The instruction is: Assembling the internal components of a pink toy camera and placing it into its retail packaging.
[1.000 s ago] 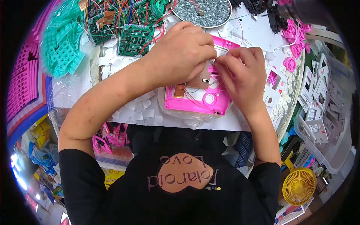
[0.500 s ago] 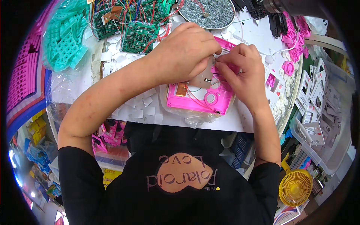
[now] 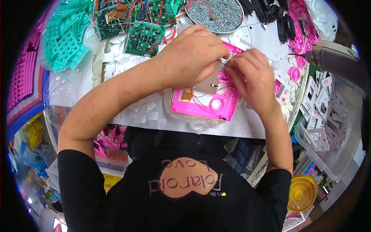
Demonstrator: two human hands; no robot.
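A bright pink plastic housing (image 3: 203, 112) lies on a wrapped pad at the table's front edge. It has a round opening, a copper-coloured patch and thin red wires. Over its upper part, my left hand (image 3: 195, 56) grips a tan-grey circuit board (image 3: 205, 85), tilted, with a small metal switch near its lower corner. Just beside the board's upper right edge, the thumb and fingertips of my right hand (image 3: 253, 79) are closed in a pinch on what looks like a thin wire. The fingers cover the exact point where both hands meet.
Green circuit boards (image 3: 143, 38) with coloured wires lie at the back left, beside turquoise keypads (image 3: 63, 50). A round tray of screws (image 3: 220, 27) stands at the back. A dark cylindrical tool (image 3: 332, 60) hangs at right, above pink rings (image 3: 294, 73). White paper pieces are scattered leftward.
The dark tool at the upper right has swung lower into view. Both hands stay nearly in place over the pink housing, with the right shifted very slightly; the board is still held.
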